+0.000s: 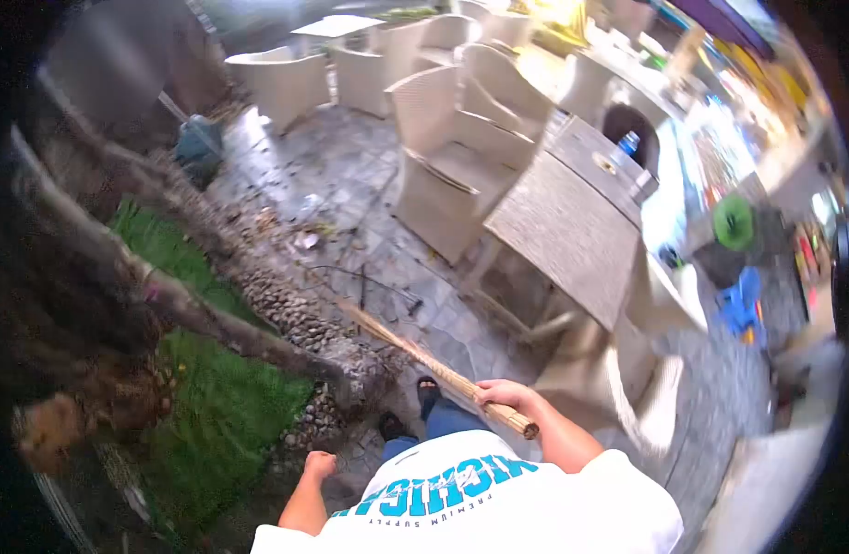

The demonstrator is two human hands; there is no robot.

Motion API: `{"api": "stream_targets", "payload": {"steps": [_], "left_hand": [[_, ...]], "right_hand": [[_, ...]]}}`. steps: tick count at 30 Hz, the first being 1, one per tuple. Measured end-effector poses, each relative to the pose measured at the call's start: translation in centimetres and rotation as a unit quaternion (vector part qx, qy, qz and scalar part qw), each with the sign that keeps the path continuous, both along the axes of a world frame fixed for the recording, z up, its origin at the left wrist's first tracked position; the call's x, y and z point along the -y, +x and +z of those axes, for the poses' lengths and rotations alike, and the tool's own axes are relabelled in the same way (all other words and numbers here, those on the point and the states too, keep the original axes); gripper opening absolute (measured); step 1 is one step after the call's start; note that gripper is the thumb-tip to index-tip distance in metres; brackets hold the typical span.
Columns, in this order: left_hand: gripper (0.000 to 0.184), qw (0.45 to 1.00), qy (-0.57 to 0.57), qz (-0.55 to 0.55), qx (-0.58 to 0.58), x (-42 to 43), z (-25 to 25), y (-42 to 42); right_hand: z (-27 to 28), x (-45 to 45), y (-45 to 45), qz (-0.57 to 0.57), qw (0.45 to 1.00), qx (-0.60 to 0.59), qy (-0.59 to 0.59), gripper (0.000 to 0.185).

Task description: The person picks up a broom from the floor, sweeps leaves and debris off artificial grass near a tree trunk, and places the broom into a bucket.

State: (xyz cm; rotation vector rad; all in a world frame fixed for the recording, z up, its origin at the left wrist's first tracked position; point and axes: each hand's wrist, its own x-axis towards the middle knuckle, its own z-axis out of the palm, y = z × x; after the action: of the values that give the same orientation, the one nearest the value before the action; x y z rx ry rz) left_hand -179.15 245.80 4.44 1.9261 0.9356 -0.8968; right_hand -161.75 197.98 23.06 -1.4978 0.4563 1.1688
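Note:
My right hand (509,395) is wrapped around a stick broom (447,376), a long bundle of thin tan sticks, near its thick bound end. The broom slants away to the upper left, and its thin tips reach over the paving beside a strip of pebbles (300,319). My left hand (320,463) hangs low on the left with its fingers curled closed and nothing visible in them. Dry leaves and litter (306,238) lie on the tiles beyond the broom's tips. A thin dark cable or twig (364,274) is close to them.
A woven table (572,222) and wicker armchairs (452,157) stand ahead and to the right. On the left, a tree trunk (203,319) leans across green turf (216,415). A blue-capped bottle (628,143) is on the table; a blue plastic item (743,300) sits at far right.

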Motion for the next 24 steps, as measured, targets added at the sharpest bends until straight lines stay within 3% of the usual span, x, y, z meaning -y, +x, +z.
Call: {"api": "stream_targets", "payload": {"steps": [2, 3, 5, 8, 9, 11, 13, 15, 16, 18, 20, 22, 23, 24], "left_hand": [[0.021, 0.998, -0.025, -0.044, -0.03, -1.5, -0.3, 1.3], [0.021, 0.997, -0.021, -0.074, -0.03, -1.0, 1.1, 2.4], [0.022, 0.995, -0.097, -0.027, 0.007, 1.7, 6.0, 4.8], [0.022, 0.988, -0.069, -0.121, 0.064, 3.6, 3.7, 7.0], [0.018, 0.988, -0.096, -0.087, 0.078, 4.6, 2.7, 7.6], [0.017, 0.985, -0.068, -0.132, 0.086, 7.6, 2.7, 8.7], [0.016, 0.979, -0.045, -0.175, 0.096, 12.0, 4.1, 9.7], [0.013, 0.956, -0.051, -0.275, 0.085, 16.4, 6.3, 10.0], [0.014, 0.948, -0.058, -0.311, 0.036, 18.7, 7.1, 10.3], [0.016, 0.935, -0.062, -0.347, 0.037, 22.8, 7.2, 10.1], [0.022, 0.929, -0.066, -0.361, 0.048, 27.9, 8.0, 9.5], [0.019, 0.927, -0.148, -0.341, 0.054, 31.7, 6.2, 8.8], [0.021, 0.917, -0.155, -0.364, 0.054, 33.5, 5.2, 8.4], [0.021, 0.912, -0.152, -0.378, 0.046, 34.9, 5.1, 8.1]], "right_hand": [[1.0, 1.9, -3.4, -0.042, 0.999, -0.007, 0.019, 0.036], [-0.5, 3.3, -5.0, -0.021, 0.999, -0.034, 0.006, 0.032], [-1.0, 5.0, -8.8, -0.023, 0.999, -0.036, -0.031, 0.025], [-6.5, 7.5, -14.3, -0.088, 0.991, -0.073, -0.064, 0.019], [-7.1, 8.5, -16.0, -0.114, 0.989, -0.074, -0.059, 0.019], [-8.1, 10.3, -19.5, -0.087, 0.988, -0.033, -0.127, 0.018], [-8.0, 12.3, -23.1, -0.115, 0.98, -0.007, -0.164, 0.021], [-6.0, 14.3, -26.1, -0.116, 0.976, -0.044, -0.178, 0.038], [-7.5, 15.6, -28.1, -0.12, 0.972, -0.031, -0.2, 0.039], [-9.7, 18.0, -32.7, -0.206, 0.966, -0.043, -0.151, 0.038], [-11.5, 19.8, -36.9, -0.236, 0.954, -0.007, -0.185, 0.03], [-13.2, 20.8, -41.3, -0.449, 0.89, -0.017, -0.079, 0.029], [-14.0, 21.3, -43.0, -0.508, 0.861, -0.039, -0.001, 0.026], [-12.9, 21.2, -44.2, -0.52, 0.853, -0.044, 0.003, 0.026]]}}
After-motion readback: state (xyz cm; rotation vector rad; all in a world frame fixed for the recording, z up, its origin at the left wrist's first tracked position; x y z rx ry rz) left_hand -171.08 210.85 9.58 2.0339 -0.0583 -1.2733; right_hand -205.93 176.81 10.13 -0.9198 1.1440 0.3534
